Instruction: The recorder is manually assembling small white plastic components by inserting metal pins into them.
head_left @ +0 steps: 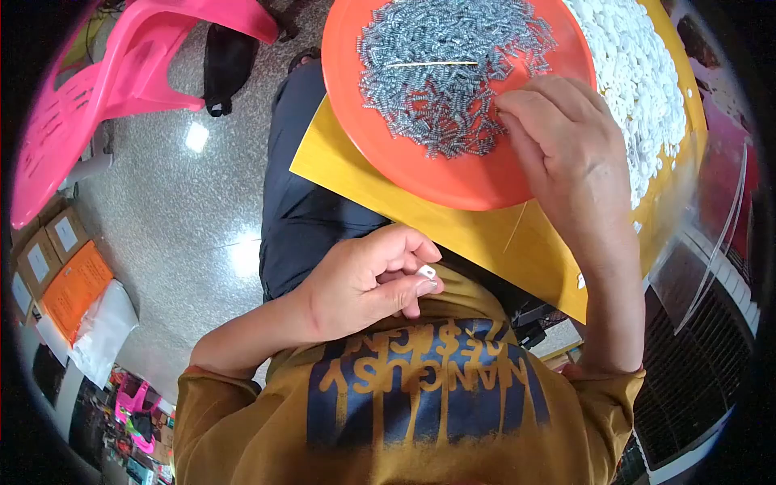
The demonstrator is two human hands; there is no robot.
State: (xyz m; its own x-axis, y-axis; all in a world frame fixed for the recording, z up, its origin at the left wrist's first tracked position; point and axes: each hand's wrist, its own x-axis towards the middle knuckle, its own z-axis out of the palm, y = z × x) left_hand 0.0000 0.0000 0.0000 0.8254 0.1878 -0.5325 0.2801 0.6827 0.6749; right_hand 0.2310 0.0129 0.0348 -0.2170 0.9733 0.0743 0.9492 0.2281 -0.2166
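Between the thumb and fingers of my left hand point(376, 283) is a small white plastic piece point(427, 272) with a hole in it, held in front of my shirt. My right hand point(566, 133) reaches over the right side of a round orange-red tray point(485, 190), thumb and index finger pinched together. Whether a spring is between those fingertips, I cannot make out. Heaped in the tray are many small metal coil springs point(436, 105), just left of the right fingertips. A thin pale stick point(434, 64) lies across the heap.
The tray rests on a yellow tabletop point(465, 222). A large spread of small white plastic pieces point(638, 73) covers its right side. A pink plastic chair point(133, 56) stands at the far left, with cardboard boxes point(65, 230) and an orange package point(77, 287) below it.
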